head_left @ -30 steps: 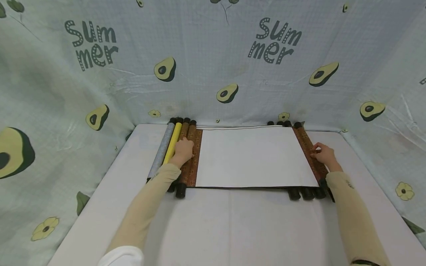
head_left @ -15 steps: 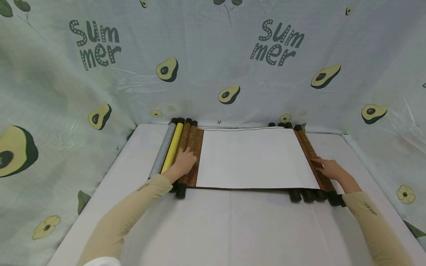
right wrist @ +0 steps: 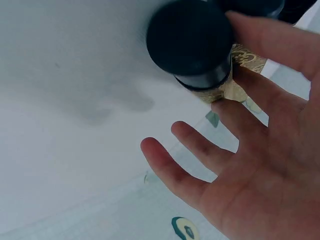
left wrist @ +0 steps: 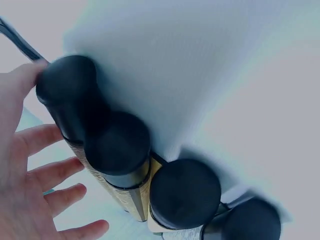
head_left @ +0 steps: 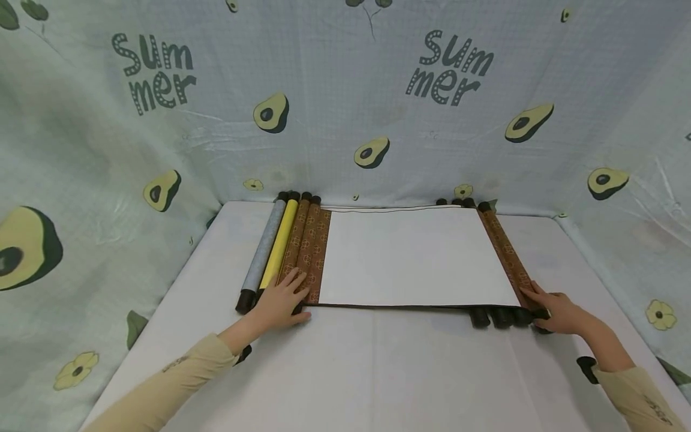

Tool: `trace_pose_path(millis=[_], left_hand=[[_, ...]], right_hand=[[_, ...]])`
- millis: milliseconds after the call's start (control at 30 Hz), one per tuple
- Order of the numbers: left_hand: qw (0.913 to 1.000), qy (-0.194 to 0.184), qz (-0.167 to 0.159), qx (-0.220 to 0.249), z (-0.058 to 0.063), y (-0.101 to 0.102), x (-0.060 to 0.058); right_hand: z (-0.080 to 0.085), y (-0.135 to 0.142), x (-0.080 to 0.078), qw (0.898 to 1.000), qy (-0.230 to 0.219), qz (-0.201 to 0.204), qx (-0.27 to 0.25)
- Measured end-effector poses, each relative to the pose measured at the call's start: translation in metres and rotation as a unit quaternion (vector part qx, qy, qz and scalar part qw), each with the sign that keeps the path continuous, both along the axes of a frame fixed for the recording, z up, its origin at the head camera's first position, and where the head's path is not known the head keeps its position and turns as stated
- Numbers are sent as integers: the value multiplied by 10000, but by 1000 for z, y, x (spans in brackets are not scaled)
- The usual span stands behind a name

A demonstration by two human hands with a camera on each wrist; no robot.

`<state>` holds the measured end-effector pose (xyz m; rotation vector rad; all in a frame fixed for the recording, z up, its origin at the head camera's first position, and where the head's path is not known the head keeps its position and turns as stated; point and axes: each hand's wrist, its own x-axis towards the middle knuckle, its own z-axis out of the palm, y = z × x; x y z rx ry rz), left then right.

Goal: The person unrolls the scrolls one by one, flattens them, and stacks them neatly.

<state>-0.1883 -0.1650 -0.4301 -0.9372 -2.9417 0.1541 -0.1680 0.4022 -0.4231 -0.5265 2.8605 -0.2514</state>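
Note:
A white scroll sheet (head_left: 415,258) lies spread between brown patterned rollers with black end caps. My left hand (head_left: 278,306) rests at the near end of the left brown roller (head_left: 309,240), fingers spread. In the left wrist view, its thumb touches a black end cap (left wrist: 70,80) and fingertips touch the roller's side. My right hand (head_left: 561,315) touches the near end of the right brown roller (head_left: 499,240). In the right wrist view, thumb and first fingers lie against the roller near its black cap (right wrist: 190,37); the other fingers are extended and loose.
Left of the brown rollers lie a yellow roller (head_left: 281,243) and a grey roller (head_left: 264,243), side by side. Several black caps (head_left: 502,318) stick out beneath the sheet's near right corner. A curtain printed with avocados (head_left: 372,153) hangs behind and beside the white table (head_left: 378,372).
Both hands have slid toward me along the brown rollers, from their middles to their near ends. The left fingers have spread. The right roller's near end has shifted slightly; the sheet stays spread.

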Motion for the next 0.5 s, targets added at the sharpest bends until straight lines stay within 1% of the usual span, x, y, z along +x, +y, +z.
trace_pose_path(millis=[100, 200, 333, 500], left_hand=[[9995, 298, -96, 19, -3, -3, 10], [9985, 531, -130, -24, -6, -6, 15], [9975, 693, -48, -101, -11, -7, 17], [9959, 850, 87, -294, -13, -5, 14]], right_hand=[[-5, 1, 16, 9998, 17, -214, -33], [-9, 0, 26, 9989, 223, -406, 105], [-12, -5, 30, 9970, 421, -591, 284], [-10, -9, 29, 9960, 443, -703, 332]])
